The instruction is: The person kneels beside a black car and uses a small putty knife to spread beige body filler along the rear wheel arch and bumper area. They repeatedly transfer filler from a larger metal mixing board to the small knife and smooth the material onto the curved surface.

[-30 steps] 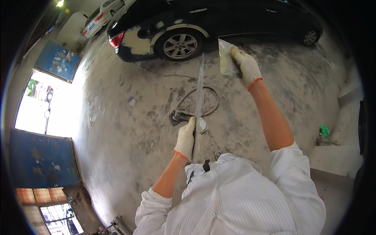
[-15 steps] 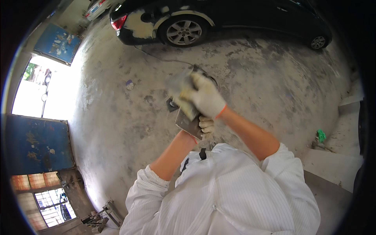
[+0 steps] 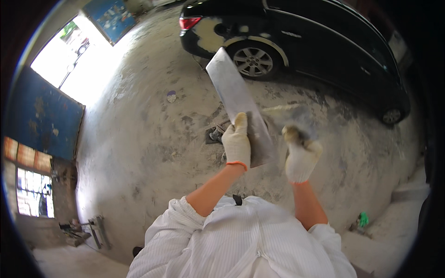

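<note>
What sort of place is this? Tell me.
Likely a car repair workshop: a black car bears pale patches resembling filler, and the gloved left hand grips a flat grey plate.

Hd cam | L fisheye | looks dn/fwd | L hand (image 3: 237,146), R hand (image 3: 303,161) near | car (image 3: 320,53) far

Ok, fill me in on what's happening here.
A person in white striped clothing stands facing a black car with a pale patch behind its rear wheel. The gloved left hand holds a long, flat grey plate out in front, thumb on its face. The gloved right hand, apart from the plate, grips a thing with a pale yellowish edge, too blurred to make out clearly. Neither hand touches the car.
</note>
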A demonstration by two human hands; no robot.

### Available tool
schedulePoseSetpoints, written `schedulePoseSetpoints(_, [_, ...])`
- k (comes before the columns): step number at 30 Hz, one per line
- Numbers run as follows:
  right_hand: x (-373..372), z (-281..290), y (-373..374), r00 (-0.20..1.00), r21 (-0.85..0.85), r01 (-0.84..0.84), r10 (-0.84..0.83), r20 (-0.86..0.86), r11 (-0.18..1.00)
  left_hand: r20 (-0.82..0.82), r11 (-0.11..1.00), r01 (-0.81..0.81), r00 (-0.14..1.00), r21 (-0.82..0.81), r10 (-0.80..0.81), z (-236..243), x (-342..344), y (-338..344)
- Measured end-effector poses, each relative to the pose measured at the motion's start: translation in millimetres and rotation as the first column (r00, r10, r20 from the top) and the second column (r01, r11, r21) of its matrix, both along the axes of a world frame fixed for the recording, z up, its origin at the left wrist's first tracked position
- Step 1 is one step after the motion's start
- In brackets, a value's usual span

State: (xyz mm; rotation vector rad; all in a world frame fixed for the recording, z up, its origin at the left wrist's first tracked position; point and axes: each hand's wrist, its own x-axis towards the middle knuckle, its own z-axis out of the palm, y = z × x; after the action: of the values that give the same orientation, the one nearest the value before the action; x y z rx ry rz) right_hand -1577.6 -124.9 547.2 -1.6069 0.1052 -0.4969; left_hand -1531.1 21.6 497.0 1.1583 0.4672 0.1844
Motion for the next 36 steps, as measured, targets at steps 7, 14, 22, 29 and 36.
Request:
schedulePoseSetpoints(7, [-11.0,-36.4,23.9,0.898,-0.622,-0.071,0.322,0.300,0.779,0.208,0.961,-0.093,0.977,0.260,0.039,7.6,14.1,43.6])
schedulePoseSetpoints(14, [-11.1,-63.2,18.9,0.903,-0.602,-0.320,0.427,0.040,0.732,0.018,0.960,-0.163,0.986,0.226,0.163,5.3,17.5,88.9])
schedulePoseSetpoints(22, [1.4,-16.2,40.4,0.928,-0.094,-0.348,0.329,-0.176,0.933,0.040,0.955,-0.268,0.963,0.127,0.265,24.6,1.2,92.3])
schedulePoseSetpoints(29, [-15.9,-9.3,73.0,0.898,-0.263,-0.429,0.377,-0.225,0.864,0.092,0.947,-0.320,0.943,-0.019,0.320,36.5,7.0,116.5])
schedulePoseSetpoints(36, [-5.3,-34.2,65.7,0.865,-0.369,-0.499,0.475,-0.162,0.784,-0.025,0.940,-0.318,0.946,0.125,0.323,46.1,4.3,113.7])
